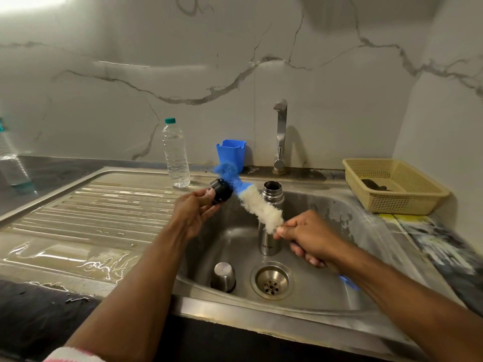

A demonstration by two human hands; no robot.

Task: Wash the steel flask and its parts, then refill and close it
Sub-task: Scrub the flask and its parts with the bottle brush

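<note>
Marble-veined wall behind, steel sink (339, 205) below: I see the open steel flask (269, 220) upright in the basin, between my hands. My left hand (192, 212) pinches its black stopper (220, 191); my right hand (308, 236) grips the blue-and-white bottle brush (257, 202), bristles against the stopper. Steel cup (223, 276) sits inverted beside the drain (271, 280).

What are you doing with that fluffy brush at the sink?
Someone is washing a flask. The left hand holds the black stopper, and the right hand grips the blue and white brush against it. The open steel flask stands in the sink, with its steel cup upside down by the drain.
</note>
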